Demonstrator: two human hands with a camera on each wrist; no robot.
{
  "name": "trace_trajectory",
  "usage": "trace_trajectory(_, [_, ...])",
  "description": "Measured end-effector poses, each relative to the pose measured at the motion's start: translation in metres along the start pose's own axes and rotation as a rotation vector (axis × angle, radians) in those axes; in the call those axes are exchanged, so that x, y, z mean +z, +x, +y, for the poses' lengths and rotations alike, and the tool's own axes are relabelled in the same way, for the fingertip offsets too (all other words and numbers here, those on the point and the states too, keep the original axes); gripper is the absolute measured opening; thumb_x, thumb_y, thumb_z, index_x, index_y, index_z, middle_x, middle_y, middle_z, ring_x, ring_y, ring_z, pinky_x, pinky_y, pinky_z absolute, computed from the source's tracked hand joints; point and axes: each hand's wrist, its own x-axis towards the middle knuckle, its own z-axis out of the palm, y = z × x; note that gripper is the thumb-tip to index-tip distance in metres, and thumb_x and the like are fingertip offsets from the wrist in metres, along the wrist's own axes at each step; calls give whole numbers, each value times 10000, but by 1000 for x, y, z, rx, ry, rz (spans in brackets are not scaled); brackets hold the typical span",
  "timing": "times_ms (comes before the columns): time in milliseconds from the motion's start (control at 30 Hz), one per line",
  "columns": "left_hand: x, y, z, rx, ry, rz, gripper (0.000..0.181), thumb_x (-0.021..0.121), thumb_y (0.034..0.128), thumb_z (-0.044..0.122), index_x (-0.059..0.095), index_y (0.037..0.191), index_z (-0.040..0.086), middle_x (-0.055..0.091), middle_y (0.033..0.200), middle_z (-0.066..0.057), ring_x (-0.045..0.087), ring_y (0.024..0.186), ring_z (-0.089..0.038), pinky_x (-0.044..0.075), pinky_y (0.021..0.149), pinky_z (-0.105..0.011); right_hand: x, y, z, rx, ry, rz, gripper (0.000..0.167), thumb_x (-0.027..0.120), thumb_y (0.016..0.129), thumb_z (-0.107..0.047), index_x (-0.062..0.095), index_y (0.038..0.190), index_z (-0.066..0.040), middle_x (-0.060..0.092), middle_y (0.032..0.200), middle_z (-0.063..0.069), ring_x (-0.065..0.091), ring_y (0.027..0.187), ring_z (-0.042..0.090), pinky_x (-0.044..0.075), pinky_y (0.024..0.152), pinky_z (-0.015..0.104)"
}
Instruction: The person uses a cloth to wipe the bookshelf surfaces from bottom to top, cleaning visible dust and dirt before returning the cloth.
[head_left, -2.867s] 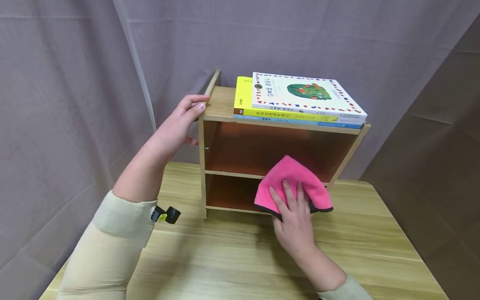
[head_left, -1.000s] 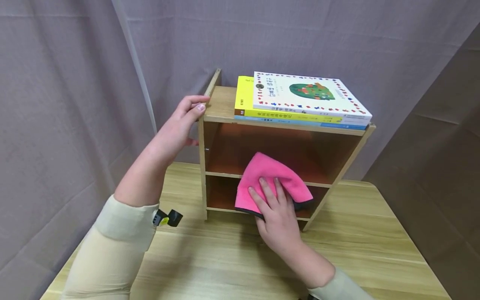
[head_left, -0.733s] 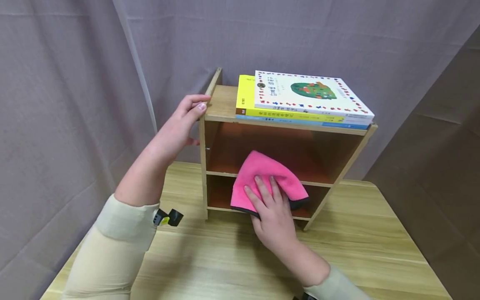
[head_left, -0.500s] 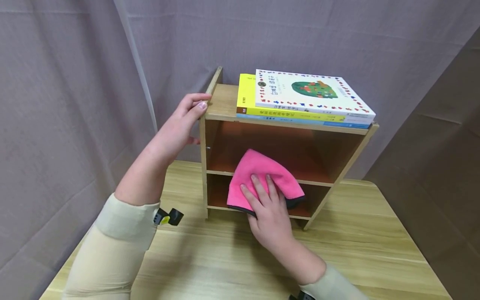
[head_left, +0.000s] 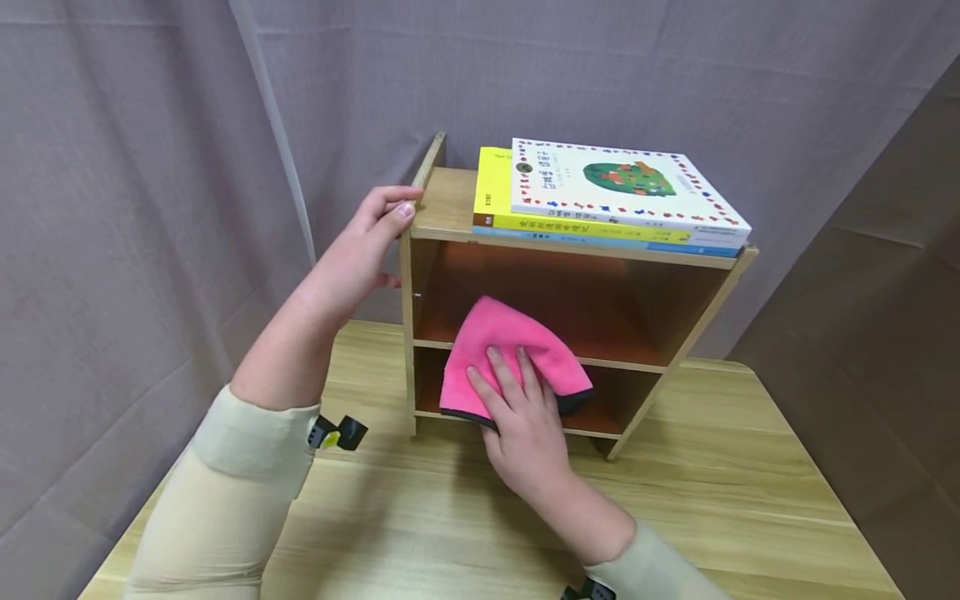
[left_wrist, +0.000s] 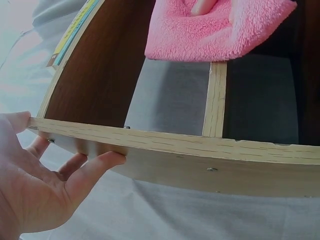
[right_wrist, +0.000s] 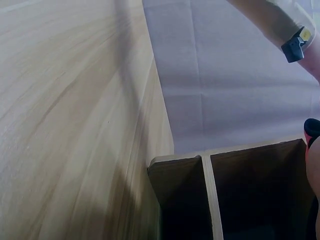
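Observation:
A small wooden bookshelf (head_left: pixel 645 367) stands on the table in the head view, with open compartments facing me. My left hand (head_left: pixel 360 250) holds its upper left corner; in the left wrist view, the fingers (left_wrist: pixel 90 175) press the outer side panel. My right hand (head_left: pixel 525 433) holds a pink cloth (head_left: pixel 502 333) with a dark edge at the front of the shelf. The cloth covers part of the middle board's edge and the lower compartment. My right thumb is hidden. In the right wrist view, only a sliver of that hand shows at the right edge.
A stack of books (head_left: pixel 622 192), white over yellow and blue, lies on top of the shelf. The wood-grain table (head_left: pixel 727 467) spreads in front and to both sides. A grey curtain (head_left: pixel 600 67) hangs close behind.
My right hand has moved left along the shelf front with the cloth. The left hand stays at the same corner. The shelf and books appear shifted slightly rightward in the head view.

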Motion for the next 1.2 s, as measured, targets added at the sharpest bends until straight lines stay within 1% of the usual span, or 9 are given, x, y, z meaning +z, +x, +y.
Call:
trace_trajectory(167, [0,0,0,0,-1,4,445,405,1055,416,374,1461,236,334,1498,-14,344,1363,-171,480,872,-585,3,3,-5,5,6,-5,639,718,807,-132,556,1420,-207,359,1568,60,224,1454,399,274,1071,645])
trace_trajectory(467, [-1,1,-1,-8,-33,13,436,413,1055,388,389,1454,213,348,1483,-33,353,1349,-169,477,869,-600,9,8,-14,7,8,-14,587,682,862,-184,544,1431,-217,349,1575,44,215,1463,380,279,1076,635])
trace_trajectory(633, [-1,1,-1,-15,-21,11,436,409,1055,401,385,1453,224,341,1495,-25,341,1364,-167,472,882,-604,12,11,-18,4,6,-15,600,695,853,-178,543,1432,-214,343,1579,40,217,1463,375,287,1076,630])
trace_trajectory(867, [0,0,-1,-5,-20,14,430,412,1054,397,392,1450,230,350,1488,-24,350,1355,-159,476,882,-606,14,16,-24,-9,10,-7,625,704,822,-150,552,1425,-213,339,1582,37,233,1456,381,317,1055,621])
trace_trajectory(1200, [1,-1,0,3,-4,20,420,414,1056,393,397,1444,233,365,1479,-5,361,1337,-150,485,886,-593,19,23,-34,-17,43,-8,656,718,804,-130,543,1432,-206,323,1591,35,215,1466,372,288,1085,614])
